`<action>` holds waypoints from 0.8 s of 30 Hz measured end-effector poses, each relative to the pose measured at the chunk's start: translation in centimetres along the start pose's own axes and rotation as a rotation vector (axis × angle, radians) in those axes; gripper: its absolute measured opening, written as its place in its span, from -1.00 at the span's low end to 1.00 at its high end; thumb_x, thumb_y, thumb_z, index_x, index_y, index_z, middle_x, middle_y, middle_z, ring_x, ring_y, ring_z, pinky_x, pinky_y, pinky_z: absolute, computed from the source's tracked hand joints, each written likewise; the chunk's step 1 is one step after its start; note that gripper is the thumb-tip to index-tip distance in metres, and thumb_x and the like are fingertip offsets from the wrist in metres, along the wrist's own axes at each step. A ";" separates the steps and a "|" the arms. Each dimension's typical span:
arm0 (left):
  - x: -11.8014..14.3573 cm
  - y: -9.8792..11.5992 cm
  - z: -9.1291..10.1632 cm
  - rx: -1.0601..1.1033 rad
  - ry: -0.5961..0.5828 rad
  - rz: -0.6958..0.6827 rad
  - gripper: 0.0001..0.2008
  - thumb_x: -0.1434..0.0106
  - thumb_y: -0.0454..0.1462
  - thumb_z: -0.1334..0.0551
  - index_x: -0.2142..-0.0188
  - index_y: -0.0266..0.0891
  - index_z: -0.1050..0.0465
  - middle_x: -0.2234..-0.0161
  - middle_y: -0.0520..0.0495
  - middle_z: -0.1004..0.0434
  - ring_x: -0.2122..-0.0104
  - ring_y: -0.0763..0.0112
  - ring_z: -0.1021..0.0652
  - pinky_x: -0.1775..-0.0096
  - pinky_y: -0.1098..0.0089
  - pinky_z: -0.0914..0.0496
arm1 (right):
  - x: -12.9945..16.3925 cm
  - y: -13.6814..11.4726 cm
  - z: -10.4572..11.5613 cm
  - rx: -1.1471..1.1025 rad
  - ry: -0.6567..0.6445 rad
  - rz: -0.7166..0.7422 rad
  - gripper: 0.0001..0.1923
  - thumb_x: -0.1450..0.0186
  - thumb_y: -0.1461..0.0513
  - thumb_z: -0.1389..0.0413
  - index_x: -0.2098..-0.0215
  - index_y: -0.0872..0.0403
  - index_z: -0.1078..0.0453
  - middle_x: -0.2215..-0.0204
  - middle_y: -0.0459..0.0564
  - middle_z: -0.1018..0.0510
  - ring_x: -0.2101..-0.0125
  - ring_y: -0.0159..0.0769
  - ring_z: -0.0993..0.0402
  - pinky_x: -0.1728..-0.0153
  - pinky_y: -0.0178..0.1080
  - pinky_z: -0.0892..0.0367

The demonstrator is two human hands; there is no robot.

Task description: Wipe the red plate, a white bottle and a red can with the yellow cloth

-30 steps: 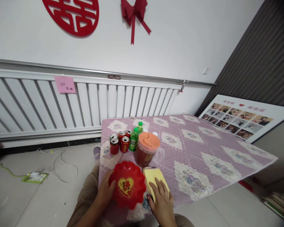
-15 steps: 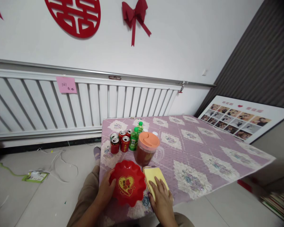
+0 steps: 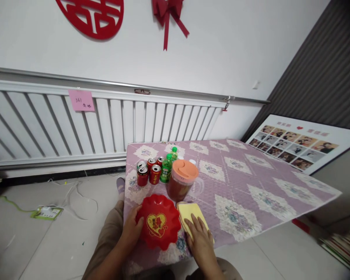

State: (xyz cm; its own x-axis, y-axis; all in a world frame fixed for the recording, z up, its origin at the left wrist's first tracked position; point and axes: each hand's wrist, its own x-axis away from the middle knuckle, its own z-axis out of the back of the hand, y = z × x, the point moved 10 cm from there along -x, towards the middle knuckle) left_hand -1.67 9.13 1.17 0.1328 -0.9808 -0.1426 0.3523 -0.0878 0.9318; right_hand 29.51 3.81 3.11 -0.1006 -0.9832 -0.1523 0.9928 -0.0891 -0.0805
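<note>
Between left hand (image 3: 132, 229) and right hand (image 3: 200, 242), red dish (image 3: 158, 221).

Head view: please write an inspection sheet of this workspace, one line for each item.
Surface: table under a purple quilted cloth with flower patches.
Job's things: red plate with a gold heart, near the table's front edge; yellow cloth flat beside it.
Clutter: pitcher with an orange lid and dark liquid; red cans; green bottles.
Grippers: left hand holds the plate's rim; right hand lies flat on the cloth.
Cables: power strip and loose wires on the floor.
Surroundings: white radiator with a pink note; red wall decorations; photo board leaning on the wall.
</note>
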 end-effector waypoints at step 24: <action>0.0 0.5 0.1 -0.081 -0.024 -0.027 -0.57 -0.22 -0.31 -0.13 -0.08 -0.31 -0.45 -0.15 -0.26 -0.48 -0.20 0.09 -0.45 -0.31 0.00 -0.24 | 2.9 0.4 0.1 -0.074 0.156 0.249 -0.55 -0.37 0.24 -0.07 -0.21 -0.09 -0.43 -0.25 0.07 -0.46 -0.25 -0.03 -0.34 -0.18 0.04 -0.23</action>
State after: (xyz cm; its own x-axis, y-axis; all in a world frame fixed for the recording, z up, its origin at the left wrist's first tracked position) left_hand -1.62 9.04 1.69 0.1003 -0.9823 -0.1583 0.4292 -0.1008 0.8976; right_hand 29.62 0.94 2.73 0.1308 -0.9364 -0.3257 0.9812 0.1693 -0.0926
